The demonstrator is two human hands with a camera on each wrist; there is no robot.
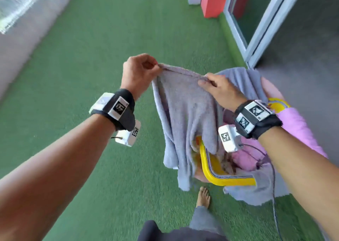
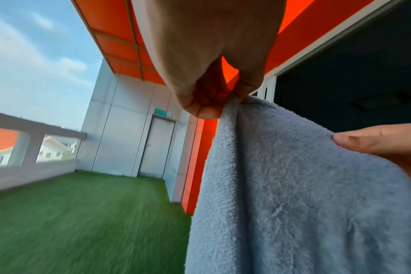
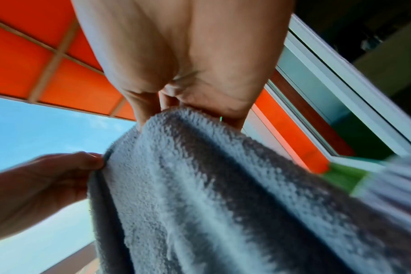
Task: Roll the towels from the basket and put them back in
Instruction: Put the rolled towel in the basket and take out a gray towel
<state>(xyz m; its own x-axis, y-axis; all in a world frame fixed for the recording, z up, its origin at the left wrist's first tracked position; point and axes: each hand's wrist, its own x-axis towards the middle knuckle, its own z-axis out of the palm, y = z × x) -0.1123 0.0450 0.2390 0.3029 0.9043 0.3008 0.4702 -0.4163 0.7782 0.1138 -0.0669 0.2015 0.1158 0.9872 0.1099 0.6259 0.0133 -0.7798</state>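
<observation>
**Grey towel held up by its top edge above the basket**

Grey terry cloth hangs in the air: the grey towel (image 1: pixel 185 112) is stretched between both hands, its lower part drooping over the near corner of the yellow-rimmed basket (image 1: pixel 207 167). The left hand (image 1: pixel 137 71) pinches one top corner between thumb and curled fingers; the left wrist view shows that corner bunched in the fingertips (image 2: pixel 200 109). The right hand (image 1: pixel 220 90) pinches the same edge a little further along, thumb on the near face and fingers behind it. In the basket lie a pink towel (image 1: pixel 244 160) and another grey towel (image 1: pixel 242 81) draped over its far side. The basket stands on green artificial turf (image 1: pixel 91 57), just beside the person's bare foot (image 1: pixel 202 196). A sliding glass door (image 1: pixel 260 20) runs along the right.
</observation>
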